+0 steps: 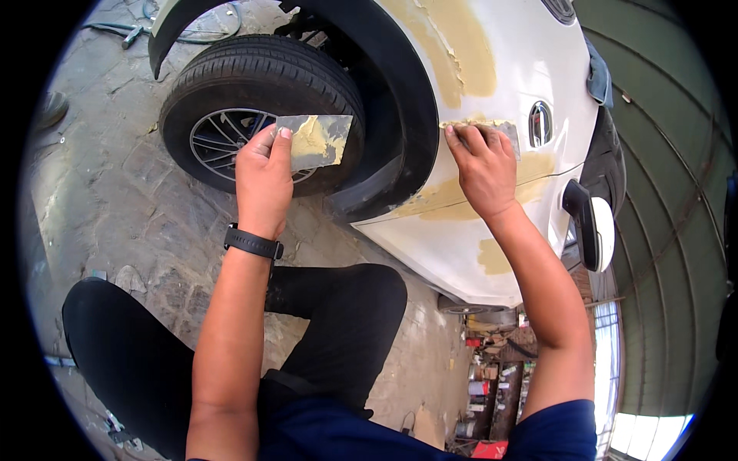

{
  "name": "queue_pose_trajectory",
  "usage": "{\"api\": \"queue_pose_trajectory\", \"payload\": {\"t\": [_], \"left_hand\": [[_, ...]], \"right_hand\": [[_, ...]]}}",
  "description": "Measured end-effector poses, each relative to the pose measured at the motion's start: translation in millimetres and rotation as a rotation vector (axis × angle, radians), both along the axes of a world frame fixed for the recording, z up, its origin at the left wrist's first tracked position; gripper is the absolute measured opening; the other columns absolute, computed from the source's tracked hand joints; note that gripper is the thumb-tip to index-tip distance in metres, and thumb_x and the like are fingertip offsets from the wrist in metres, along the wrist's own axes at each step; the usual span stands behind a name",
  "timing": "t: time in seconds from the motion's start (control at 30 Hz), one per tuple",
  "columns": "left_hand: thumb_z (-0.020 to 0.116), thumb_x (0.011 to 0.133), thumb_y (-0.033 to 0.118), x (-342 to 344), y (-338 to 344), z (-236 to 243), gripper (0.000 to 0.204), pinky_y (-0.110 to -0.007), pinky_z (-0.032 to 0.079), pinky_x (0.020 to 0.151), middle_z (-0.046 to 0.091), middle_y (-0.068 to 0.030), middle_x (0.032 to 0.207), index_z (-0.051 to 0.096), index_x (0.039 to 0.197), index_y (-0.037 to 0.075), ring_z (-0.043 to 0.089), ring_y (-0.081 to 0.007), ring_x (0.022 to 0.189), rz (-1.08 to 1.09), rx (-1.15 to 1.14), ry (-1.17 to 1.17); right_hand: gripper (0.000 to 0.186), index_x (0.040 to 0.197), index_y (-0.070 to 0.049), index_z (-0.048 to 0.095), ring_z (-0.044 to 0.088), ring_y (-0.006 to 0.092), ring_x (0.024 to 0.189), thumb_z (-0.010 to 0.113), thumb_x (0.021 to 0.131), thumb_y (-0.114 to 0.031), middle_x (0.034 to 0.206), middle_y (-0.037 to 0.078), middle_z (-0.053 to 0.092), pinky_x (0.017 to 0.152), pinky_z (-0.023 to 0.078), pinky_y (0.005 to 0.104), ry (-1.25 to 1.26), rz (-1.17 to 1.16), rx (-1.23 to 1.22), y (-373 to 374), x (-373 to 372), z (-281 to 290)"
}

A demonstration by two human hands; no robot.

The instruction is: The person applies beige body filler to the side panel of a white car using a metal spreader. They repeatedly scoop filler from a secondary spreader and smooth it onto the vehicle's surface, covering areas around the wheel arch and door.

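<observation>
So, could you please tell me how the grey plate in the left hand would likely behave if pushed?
The grey plate is probably fairly stiff, since it looks flat though the left hand grips only one end. It appears thin, so it may be light. The yellow putty smeared on it could make its face slippery.

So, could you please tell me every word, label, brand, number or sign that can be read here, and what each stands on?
No text can be read.
Tyre: any markings are too small to read.
Containers at lower right: any labels are too small and blurred.
Grey plate in the left hand, grey scraper in the right hand: no writing visible.
</observation>
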State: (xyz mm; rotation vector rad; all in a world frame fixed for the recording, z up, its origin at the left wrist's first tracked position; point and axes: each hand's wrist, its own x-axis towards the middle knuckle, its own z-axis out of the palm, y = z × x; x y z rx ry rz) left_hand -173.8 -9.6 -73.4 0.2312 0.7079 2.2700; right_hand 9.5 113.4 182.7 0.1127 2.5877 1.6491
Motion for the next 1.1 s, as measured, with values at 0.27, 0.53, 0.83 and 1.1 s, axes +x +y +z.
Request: {"api": "queue_pose_trajectory", "payload": {"t": [0.27, 0.53, 0.83, 1.1], "left_hand": [[0.057, 0.109, 0.016, -8.9, -10.8, 8.7, 0.027, -0.028, 0.053, 0.082, 0.076, -0.0061, 0.099, 0.072, 0.115, -0.006, 0.065, -0.0093, 0.089, 0.072, -0.022, 0.018], [0.057, 0.110, 0.017, -13.7, -13.7, 11.1, 0.027, -0.026, 0.052, 0.082, 0.074, -0.0023, 0.100, 0.072, 0.116, -0.004, 0.063, -0.0071, 0.089, 0.079, 0.011, 0.047], [0.056, 0.110, 0.018, -25.4, -7.3, 8.6, 0.030, -0.027, 0.055, 0.084, 0.076, -0.0070, 0.108, 0.070, 0.123, -0.006, 0.069, -0.0102, 0.095, 0.028, 0.017, -0.016], [0.056, 0.109, 0.016, -16.3, -2.8, 11.1, 0.029, -0.028, 0.054, 0.083, 0.076, -0.0074, 0.104, 0.072, 0.120, -0.005, 0.068, -0.0112, 0.092, 0.002, 0.048, -0.071]], "right_hand": [[0.042, 0.121, -0.019, 0.078, 0.069, 0.0194, 0.102, 0.065, 0.085, -0.001, 0.108, -0.002, 0.072, 0.088, 0.052, 0.0357, 0.023, 0.235, -0.063, -32.5, -123.2, 57.3], [0.034, 0.118, -0.021, 0.080, 0.070, 0.0188, 0.108, 0.069, 0.090, -0.004, 0.114, -0.002, 0.073, 0.091, 0.053, 0.0349, -0.200, 0.515, 0.187, -35.9, -267.8, 43.4], [0.018, 0.093, -0.020, 0.079, 0.068, 0.0208, 0.104, 0.063, 0.088, -0.017, 0.101, 0.001, 0.072, 0.091, 0.050, 0.0405, -0.303, 0.126, 0.147, -62.5, -269.7, 33.4], [0.025, 0.108, -0.017, 0.082, 0.067, 0.0191, 0.106, 0.067, 0.090, -0.006, 0.101, -0.003, 0.068, 0.092, 0.050, 0.0347, -0.201, 0.166, 0.202, -31.8, -189.3, 30.4]]}}
